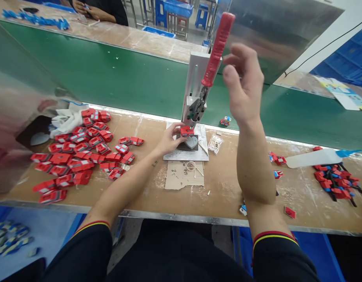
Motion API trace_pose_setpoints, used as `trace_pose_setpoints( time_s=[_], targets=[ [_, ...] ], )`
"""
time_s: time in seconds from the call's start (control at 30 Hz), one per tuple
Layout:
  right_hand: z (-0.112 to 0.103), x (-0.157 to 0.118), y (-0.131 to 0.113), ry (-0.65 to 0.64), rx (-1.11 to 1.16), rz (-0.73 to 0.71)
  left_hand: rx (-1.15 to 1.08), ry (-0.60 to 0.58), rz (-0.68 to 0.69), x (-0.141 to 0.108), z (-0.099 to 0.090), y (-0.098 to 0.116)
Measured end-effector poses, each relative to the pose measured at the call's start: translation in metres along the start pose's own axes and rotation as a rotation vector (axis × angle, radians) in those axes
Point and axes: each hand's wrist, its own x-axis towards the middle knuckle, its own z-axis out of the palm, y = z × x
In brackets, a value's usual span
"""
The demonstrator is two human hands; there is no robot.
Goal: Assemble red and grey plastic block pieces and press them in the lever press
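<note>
A toggle press with a red-wrapped handle [218,49] stands on a metal base plate [202,135], its handle raised. My left hand [170,139] grips a red plastic part [186,131] between thumb and fingers, under the press head. Just in front of that part lies a grey heart-shaped piece [191,142] on a dark block. My right hand [244,80] is raised to the right of the handle, fingers apart and slightly curled, not touching it.
Many red parts [80,147] are heaped at left beside a white cloth [66,120]. Cardboard [181,176] lies before the press, cotton swabs [215,144] beside it. A white bottle [313,157] and red-black parts [336,180] are at right. Another person's hands [94,11] show across the green belt [139,82].
</note>
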Motion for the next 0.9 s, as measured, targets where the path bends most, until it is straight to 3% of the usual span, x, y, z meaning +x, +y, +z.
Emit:
trace_pose_setpoints(
  time_s=[0.1,0.23,0.33,0.43,0.53,0.73,0.9],
  targets=[
    [0.016,0.007,-0.054,-0.052,0.125,-0.08,0.001,-0.006,0.01,0.002,0.01,-0.007],
    [0.006,-0.026,-0.075,-0.055,0.141,-0.271,-0.013,0.019,0.001,0.0,0.017,-0.015],
    [-0.006,-0.06,-0.073,-0.095,0.042,-0.426,-0.032,0.028,0.014,-0.002,0.02,-0.016],
    [-0.005,-0.083,-0.064,-0.126,-0.043,-0.404,-0.013,0.032,0.034,-0.003,0.02,-0.014],
    [0.002,-0.093,-0.053,-0.151,-0.091,-0.364,0.012,0.024,0.049,-0.003,0.021,-0.011],
    [0.01,-0.103,-0.045,-0.086,-0.041,-0.492,0.04,0.014,0.084,-0.003,0.022,-0.012],
    [0.016,-0.117,-0.039,-0.084,-0.054,-0.473,0.059,0.029,0.085,-0.002,0.024,-0.014]
  ],
)
